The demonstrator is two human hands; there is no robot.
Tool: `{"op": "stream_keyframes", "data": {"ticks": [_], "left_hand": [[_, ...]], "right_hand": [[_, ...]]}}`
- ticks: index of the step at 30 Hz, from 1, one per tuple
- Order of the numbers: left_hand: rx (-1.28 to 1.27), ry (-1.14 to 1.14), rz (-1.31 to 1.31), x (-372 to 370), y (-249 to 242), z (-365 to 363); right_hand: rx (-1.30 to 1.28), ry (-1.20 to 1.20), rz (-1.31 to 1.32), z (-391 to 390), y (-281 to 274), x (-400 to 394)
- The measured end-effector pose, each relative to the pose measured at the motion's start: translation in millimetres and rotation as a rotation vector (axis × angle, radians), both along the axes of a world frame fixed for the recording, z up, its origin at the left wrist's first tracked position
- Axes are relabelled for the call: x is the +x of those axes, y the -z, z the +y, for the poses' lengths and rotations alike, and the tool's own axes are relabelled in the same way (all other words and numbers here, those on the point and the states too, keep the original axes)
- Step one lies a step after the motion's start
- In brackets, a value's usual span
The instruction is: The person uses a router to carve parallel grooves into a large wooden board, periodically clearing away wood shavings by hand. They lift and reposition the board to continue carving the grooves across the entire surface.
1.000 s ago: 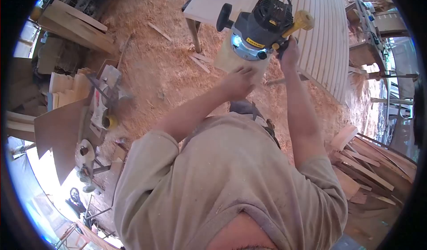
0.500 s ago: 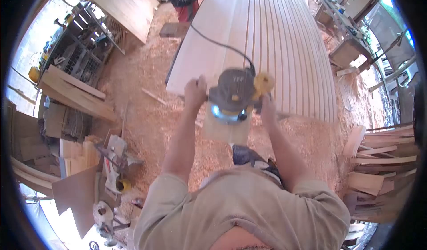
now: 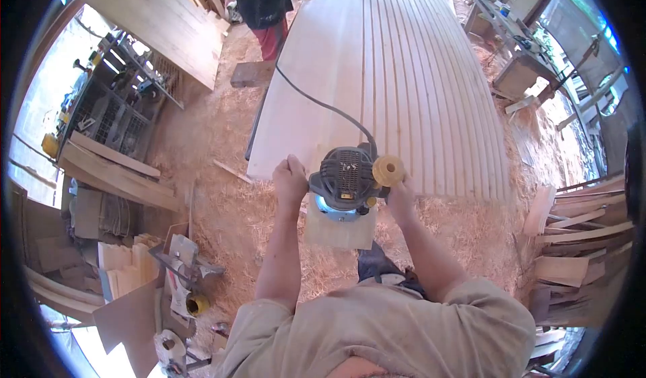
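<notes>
— Looking down, we have the router (image 3: 345, 179) gripped between both hands at the near end of the long grooved panel (image 3: 404, 75), haven't we?

— We do. Our left hand (image 3: 290, 179) is closed in a fist around the knob on the router's left side; the knob itself is swallowed by the fingers (image 3: 294, 167), so we see knuckles and no handle. Our right hand (image 3: 402, 195) sits on the opposite side, just under the yellow knob (image 3: 388, 170). The view there is poor, so we would only say the fingers seem curled about a handle below that knob.

— And where does the machine lie relative to those fingers?

— Squarely between them, touching both hands, its grey motor cap facing up at us. Its pale square base plate (image 3: 338, 230) juts toward our body and hangs past the panel's near edge, over the sawdust-covered floor (image 3: 222, 142).

— What about the cord?

— The black power cord (image 3: 316, 102) leaves the top of the motor and runs away across the panel's smooth left part, toward a person standing (image 3: 262, 5) at the far end.

— Anything beside us?

— Stacked offcuts (image 3: 572, 243) lie to our right, well apart from the hands, and a leaning board (image 3: 114, 176) with shelving behind it to our left.
</notes>
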State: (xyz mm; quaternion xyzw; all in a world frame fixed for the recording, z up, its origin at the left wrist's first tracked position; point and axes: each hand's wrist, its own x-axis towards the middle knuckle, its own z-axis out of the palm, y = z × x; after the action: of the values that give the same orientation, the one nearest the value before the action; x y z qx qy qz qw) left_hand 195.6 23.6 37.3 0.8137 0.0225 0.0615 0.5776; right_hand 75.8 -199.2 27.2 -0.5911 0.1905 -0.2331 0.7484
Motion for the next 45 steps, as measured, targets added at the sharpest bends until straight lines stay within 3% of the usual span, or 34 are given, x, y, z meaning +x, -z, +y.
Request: {"op": "stream_keyframes", "data": {"ticks": [2,8,15,18,37,45], "left_hand": [[-0.003,-0.002,-0.045,9.3,11.9,-0.6],[-0.014,0.012,-0.078,16.8,3.9,-8.9],[0.017,-0.001,-0.118,33.7,8.4,-19.3],[0.097,0.005,-0.205,39.1,5.2,-22.1],[0.075,0.088,-0.197,38.4,-1.4,-21.0],[-0.008,0.042,-0.124,50.8,-5.3,-32.6]], "right_hand": [[0.147,0.112,0.011,1.8,5.4,8.6],[-0.046,0.046,0.010,-17.0,21.0,23.8],[0.076,0.048,-0.014,-29.5,20.8,42.0],[-0.060,0.033,-0.035,-32.6,10.0,43.8],[-0.084,0.126,0.053,-20.9,-16.3,35.5],[-0.085,0.100,-0.013,-39.1,1.6,57.6]]}}
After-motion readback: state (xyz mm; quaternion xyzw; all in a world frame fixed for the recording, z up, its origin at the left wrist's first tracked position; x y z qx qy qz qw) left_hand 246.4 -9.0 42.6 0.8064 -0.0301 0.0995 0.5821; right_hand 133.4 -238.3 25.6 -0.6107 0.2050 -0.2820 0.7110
